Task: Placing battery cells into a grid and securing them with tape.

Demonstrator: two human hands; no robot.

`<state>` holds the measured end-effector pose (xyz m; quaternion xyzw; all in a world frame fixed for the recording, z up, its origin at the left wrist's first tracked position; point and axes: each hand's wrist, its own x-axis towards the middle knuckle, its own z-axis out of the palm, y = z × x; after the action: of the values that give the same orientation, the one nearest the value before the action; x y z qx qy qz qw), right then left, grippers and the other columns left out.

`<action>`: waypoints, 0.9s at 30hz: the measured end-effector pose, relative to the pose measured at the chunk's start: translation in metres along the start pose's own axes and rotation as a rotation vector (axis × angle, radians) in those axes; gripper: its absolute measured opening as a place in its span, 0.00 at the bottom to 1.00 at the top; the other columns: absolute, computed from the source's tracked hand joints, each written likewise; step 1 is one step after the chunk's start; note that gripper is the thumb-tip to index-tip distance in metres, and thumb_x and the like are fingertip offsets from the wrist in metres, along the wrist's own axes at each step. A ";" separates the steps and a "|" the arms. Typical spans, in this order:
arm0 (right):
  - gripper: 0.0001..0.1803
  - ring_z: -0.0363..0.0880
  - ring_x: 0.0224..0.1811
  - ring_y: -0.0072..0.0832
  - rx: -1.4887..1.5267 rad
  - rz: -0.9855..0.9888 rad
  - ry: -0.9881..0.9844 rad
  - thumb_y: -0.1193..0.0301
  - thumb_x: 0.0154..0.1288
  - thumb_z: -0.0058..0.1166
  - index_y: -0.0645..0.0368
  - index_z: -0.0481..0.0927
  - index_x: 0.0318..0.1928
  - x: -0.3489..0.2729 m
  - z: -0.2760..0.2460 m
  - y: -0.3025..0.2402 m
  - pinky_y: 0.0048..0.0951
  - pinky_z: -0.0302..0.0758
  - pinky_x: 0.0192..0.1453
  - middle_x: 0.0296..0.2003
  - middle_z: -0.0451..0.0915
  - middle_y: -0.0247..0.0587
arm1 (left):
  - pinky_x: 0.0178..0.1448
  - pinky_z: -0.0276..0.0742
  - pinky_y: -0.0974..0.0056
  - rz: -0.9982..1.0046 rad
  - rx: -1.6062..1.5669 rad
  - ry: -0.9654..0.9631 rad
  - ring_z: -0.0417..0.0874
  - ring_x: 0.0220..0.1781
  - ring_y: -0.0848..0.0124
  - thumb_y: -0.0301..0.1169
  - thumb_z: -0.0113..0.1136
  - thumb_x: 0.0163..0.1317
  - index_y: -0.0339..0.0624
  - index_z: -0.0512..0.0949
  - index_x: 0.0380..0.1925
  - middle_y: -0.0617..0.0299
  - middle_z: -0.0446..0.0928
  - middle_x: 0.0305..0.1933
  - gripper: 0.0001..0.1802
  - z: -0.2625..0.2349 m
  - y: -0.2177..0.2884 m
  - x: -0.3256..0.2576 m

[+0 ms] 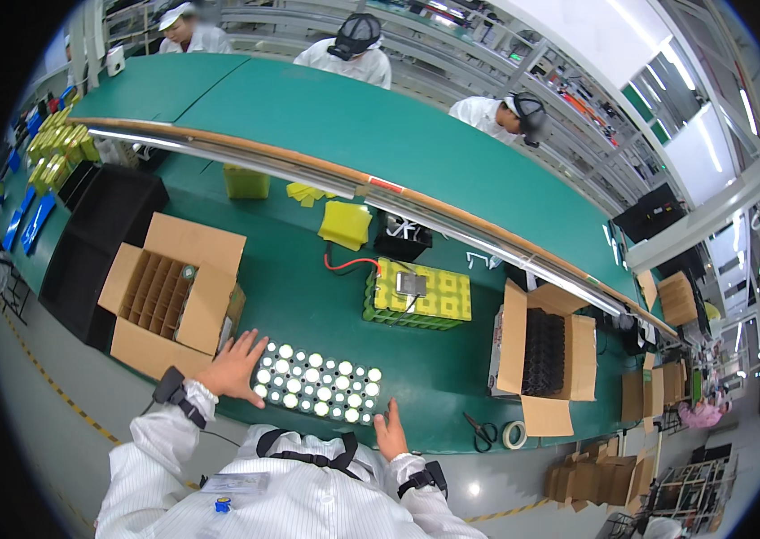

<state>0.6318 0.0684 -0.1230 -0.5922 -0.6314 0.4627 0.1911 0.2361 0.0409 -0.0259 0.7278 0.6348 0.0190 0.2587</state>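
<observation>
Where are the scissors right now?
In the head view, the scissors lie at the lower right, near the green table's front edge, between the right hand and the tape roll.

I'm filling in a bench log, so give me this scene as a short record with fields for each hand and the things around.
Left hand: fingers spread, beside the block's left end
Right hand: near the block's right end; contact unclear
Between hands: block of round, pale-topped cylinders
Surface: green table
Beyond block: yellow-green pack, red cable
Left side: open divided carton
Right side: open carton with dark contents
Near edge, right: scissors, tape roll
</observation>
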 end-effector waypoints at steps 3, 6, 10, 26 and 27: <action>0.36 0.64 0.68 0.52 0.025 0.103 0.104 0.56 0.74 0.43 0.66 0.52 0.71 -0.021 -0.004 0.014 0.40 0.62 0.70 0.66 0.62 0.65 | 0.76 0.44 0.41 0.151 0.003 0.166 0.49 0.77 0.45 0.66 0.66 0.43 0.30 0.52 0.69 0.39 0.50 0.74 0.65 0.002 0.040 0.014; 0.37 0.67 0.66 0.50 0.064 0.240 0.194 0.54 0.72 0.46 0.68 0.55 0.69 -0.054 -0.004 0.029 0.39 0.65 0.67 0.64 0.65 0.65 | 0.76 0.43 0.41 0.260 -0.075 0.233 0.51 0.76 0.43 0.59 0.62 0.54 0.29 0.54 0.68 0.38 0.52 0.74 0.54 0.039 0.085 0.027; 0.36 0.74 0.60 0.50 -0.171 0.347 0.198 0.52 0.68 0.50 0.70 0.66 0.64 -0.122 0.000 0.115 0.42 0.71 0.63 0.60 0.70 0.66 | 0.76 0.44 0.43 0.275 -0.001 0.232 0.53 0.76 0.49 0.50 0.63 0.58 0.34 0.59 0.67 0.41 0.55 0.73 0.44 0.048 0.120 0.035; 0.25 0.78 0.50 0.56 -0.448 0.570 -0.378 0.53 0.62 0.51 0.61 0.79 0.50 -0.277 -0.036 0.191 0.46 0.76 0.53 0.46 0.81 0.58 | 0.62 0.71 0.56 1.333 0.178 0.991 0.77 0.51 0.57 0.31 0.58 0.58 0.37 0.78 0.43 0.54 0.76 0.51 0.14 -0.093 0.280 -0.050; 0.25 0.79 0.50 0.56 -0.448 0.538 -0.329 0.54 0.62 0.51 0.61 0.79 0.50 -0.262 -0.041 0.198 0.46 0.76 0.53 0.45 0.82 0.58 | 0.62 0.71 0.56 1.293 0.200 0.983 0.77 0.51 0.57 0.31 0.59 0.57 0.37 0.78 0.42 0.54 0.75 0.51 0.14 -0.088 0.287 -0.050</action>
<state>0.8364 -0.1852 -0.1825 -0.6817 -0.5611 0.4357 -0.1750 0.4572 0.0085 0.1803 0.8783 0.1293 0.4248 -0.1774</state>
